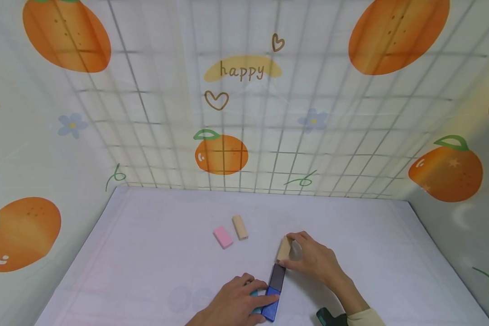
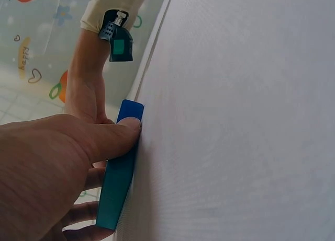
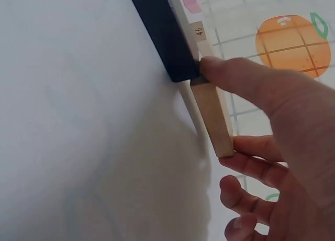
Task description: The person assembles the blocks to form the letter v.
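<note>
My right hand [image 1: 315,258] pinches a plain wooden block [image 1: 284,249] end to end, the thumb at its near end and fingertips at its far end. That near end meets a black block [image 1: 277,277], and a blue block [image 1: 271,310] continues the line toward me. My left hand [image 1: 236,299] grips a teal block [image 2: 118,188] lying alongside the blue one, with a finger stretched across the blue block. In the head view the left hand covers much of the teal block.
Farther back on the white table [image 1: 146,253] lie a pink block [image 1: 222,237] and a second plain wooden block [image 1: 240,227], side by side. A cloth printed with oranges [image 1: 221,155] hangs behind the table and along both sides.
</note>
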The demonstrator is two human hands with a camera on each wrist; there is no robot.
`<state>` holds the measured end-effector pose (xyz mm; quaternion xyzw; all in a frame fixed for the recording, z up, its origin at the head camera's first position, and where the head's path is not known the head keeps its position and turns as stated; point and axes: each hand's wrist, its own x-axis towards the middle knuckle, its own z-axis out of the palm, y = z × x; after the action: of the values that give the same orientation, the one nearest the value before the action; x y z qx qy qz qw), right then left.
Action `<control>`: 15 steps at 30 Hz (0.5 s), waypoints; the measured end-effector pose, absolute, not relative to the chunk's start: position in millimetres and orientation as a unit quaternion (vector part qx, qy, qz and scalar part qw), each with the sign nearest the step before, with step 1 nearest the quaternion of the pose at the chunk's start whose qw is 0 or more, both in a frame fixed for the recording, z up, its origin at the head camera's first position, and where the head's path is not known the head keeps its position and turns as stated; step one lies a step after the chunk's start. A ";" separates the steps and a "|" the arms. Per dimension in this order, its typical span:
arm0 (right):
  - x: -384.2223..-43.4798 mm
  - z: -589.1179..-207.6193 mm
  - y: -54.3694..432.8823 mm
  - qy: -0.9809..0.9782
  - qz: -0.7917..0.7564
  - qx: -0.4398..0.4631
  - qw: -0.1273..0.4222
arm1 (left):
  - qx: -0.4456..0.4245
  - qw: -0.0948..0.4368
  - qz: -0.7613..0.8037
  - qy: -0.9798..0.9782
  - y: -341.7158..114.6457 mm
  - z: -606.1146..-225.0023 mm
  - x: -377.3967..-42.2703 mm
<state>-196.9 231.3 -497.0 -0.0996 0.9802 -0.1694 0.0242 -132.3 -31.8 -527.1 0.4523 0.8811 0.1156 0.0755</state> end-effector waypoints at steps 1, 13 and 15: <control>-196.4 -496.5 231.4 0.980 -0.171 -0.100 0.026 | 0.452 0.076 0.116 0.881 -31.8 -527.0 -132.2; -194.7 -497.1 232.4 0.977 -0.183 -0.103 0.041 | 0.455 0.045 0.117 0.882 -31.7 -528.2 -130.8; -194.2 -497.0 232.1 0.976 -0.184 -0.105 0.044 | 0.453 0.050 0.117 0.882 -31.9 -528.8 -130.9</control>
<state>-194.2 232.1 -497.0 -0.1046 0.9763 -0.1844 0.0436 -130.9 -31.9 -528.8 0.4534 0.8821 0.1172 0.0501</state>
